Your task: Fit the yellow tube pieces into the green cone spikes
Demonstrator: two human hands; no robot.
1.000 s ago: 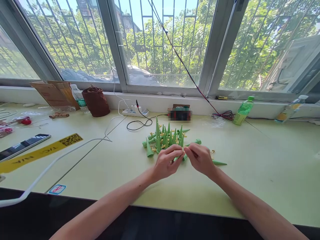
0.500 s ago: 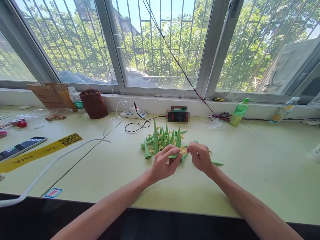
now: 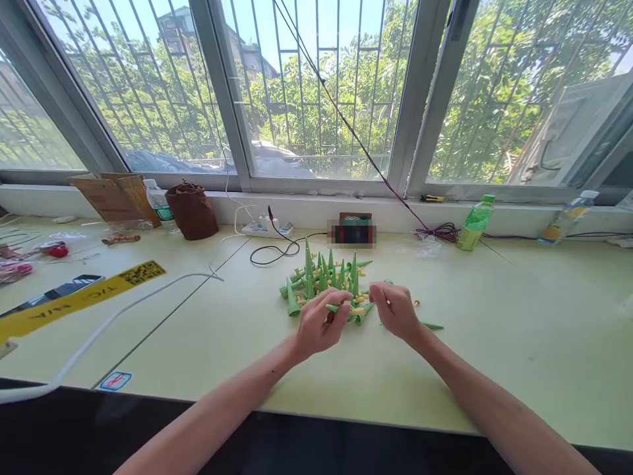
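My left hand [image 3: 322, 321] is closed on a slim green pointed piece [image 3: 333, 307], whose tip shows between thumb and fingers. A small yellow piece [image 3: 357, 311] sticks out to the right of those fingertips, perhaps joined to it. Just to the right, my right hand [image 3: 394, 309] is curled with thumb and fingers pinched; anything inside is hidden. Directly behind both hands lies a cluster of green cones [image 3: 324, 276], several upright and others on their sides, with small yellow pieces among them. Another green pointed piece [image 3: 432, 326] rests by my right wrist, near a tiny brown ring [image 3: 417, 303].
Along the back stand a brown drawstring pouch [image 3: 192, 211], a power strip [image 3: 267, 229], a blurred dark device [image 3: 352, 232] and a green bottle [image 3: 475, 223]. A white cable [image 3: 133, 298] and a yellow tag [image 3: 84, 297] cross the left foreground. A phone [image 3: 59, 290] lies behind the tag.
My left hand has drawn slightly left, widening the gap to my right hand. The yellow piece that reached toward my right fingers now sits apart from them, on the left hand's side.
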